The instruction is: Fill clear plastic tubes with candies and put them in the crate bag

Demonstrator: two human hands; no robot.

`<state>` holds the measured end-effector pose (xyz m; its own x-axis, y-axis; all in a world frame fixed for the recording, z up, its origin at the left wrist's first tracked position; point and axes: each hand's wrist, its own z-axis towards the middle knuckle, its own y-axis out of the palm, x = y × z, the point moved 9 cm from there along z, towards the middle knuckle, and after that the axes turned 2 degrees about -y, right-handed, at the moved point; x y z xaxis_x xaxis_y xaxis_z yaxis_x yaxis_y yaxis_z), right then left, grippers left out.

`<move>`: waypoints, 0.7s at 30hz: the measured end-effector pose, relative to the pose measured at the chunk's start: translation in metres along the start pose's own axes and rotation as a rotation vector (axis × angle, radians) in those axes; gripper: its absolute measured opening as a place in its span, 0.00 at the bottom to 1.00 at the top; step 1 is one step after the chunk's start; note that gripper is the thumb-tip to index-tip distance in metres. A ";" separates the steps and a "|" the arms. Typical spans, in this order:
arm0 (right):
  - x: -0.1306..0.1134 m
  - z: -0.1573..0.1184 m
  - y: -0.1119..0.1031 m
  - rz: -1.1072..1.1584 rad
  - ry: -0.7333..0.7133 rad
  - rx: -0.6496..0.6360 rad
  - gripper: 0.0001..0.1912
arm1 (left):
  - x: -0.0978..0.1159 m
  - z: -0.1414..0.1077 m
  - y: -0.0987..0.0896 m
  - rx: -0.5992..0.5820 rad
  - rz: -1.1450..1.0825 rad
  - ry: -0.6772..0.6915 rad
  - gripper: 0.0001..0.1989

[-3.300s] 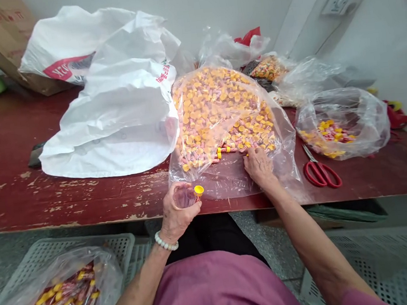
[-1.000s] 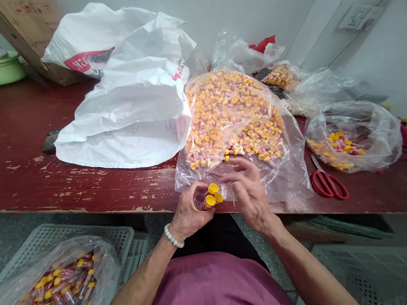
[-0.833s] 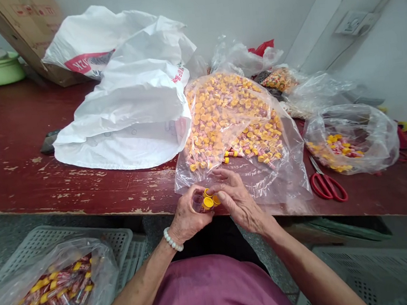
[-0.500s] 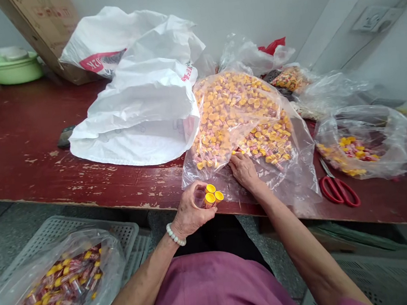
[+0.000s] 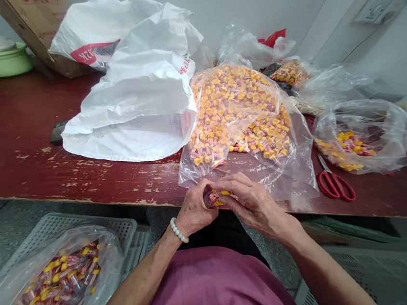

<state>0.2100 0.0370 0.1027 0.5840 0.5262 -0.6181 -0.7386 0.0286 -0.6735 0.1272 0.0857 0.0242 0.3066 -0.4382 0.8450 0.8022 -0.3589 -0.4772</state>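
Note:
Just in front of the table edge, my left hand (image 5: 195, 205) is closed round a clear holder with small yellow-capped tubes, mostly covered by the fingers. My right hand (image 5: 254, 205) meets it, its thumb and fingers pinching a small red-and-yellow tube (image 5: 216, 197) at the holder's mouth. How far that tube is inside, I cannot tell. Behind the hands lies an opened clear plastic bag (image 5: 301, 181), heaped with yellow-capped tubes (image 5: 243, 87).
Red-handled scissors (image 5: 335, 186) and another clear bag (image 5: 397, 127) of tubes lie on the right. A white sack (image 5: 129, 107) covers the table's middle left. Down at left, a bag of filled packs (image 5: 58, 289) rests on a plastic crate (image 5: 120, 229).
My right hand has come back from the heap of tubes to my left hand, bringing a tube. The left hand has turned the holder so its mouth faces the right hand.

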 end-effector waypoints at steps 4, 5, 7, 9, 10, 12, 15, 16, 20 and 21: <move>0.002 -0.002 -0.010 -0.061 0.020 0.152 0.17 | -0.001 -0.001 -0.002 0.013 -0.037 -0.036 0.16; 0.003 -0.004 -0.012 -0.089 0.030 0.200 0.16 | -0.002 -0.001 -0.003 0.012 -0.045 -0.048 0.17; 0.000 -0.006 -0.005 -0.157 0.024 0.187 0.17 | -0.004 -0.002 -0.004 0.026 -0.036 -0.065 0.16; -0.002 -0.007 0.011 -0.222 0.000 0.057 0.20 | -0.007 -0.003 -0.005 0.041 -0.025 -0.067 0.14; 0.001 -0.007 0.017 -0.232 -0.007 -0.007 0.21 | -0.008 -0.003 -0.004 0.041 -0.033 -0.067 0.14; 0.017 -0.005 0.013 -0.205 0.029 -0.001 0.20 | -0.014 -0.004 -0.002 0.027 -0.089 -0.087 0.15; 0.068 0.000 -0.019 -0.229 0.172 0.251 0.14 | -0.029 -0.005 -0.003 0.033 -0.241 -0.183 0.17; 0.087 0.002 -0.025 -0.289 0.231 0.296 0.12 | -0.034 -0.006 -0.005 0.046 -0.299 -0.217 0.18; 0.139 0.024 0.007 -0.508 0.296 0.077 0.07 | -0.042 -0.008 -0.014 0.101 -0.406 -0.284 0.19; 0.143 0.028 0.018 -0.521 0.286 0.040 0.07 | -0.043 -0.008 -0.016 0.108 -0.400 -0.291 0.19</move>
<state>0.2706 0.1371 0.0133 0.9363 0.1846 -0.2987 -0.3393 0.2567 -0.9050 0.0971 0.1039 -0.0064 0.0823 -0.0309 0.9961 0.9298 -0.3573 -0.0879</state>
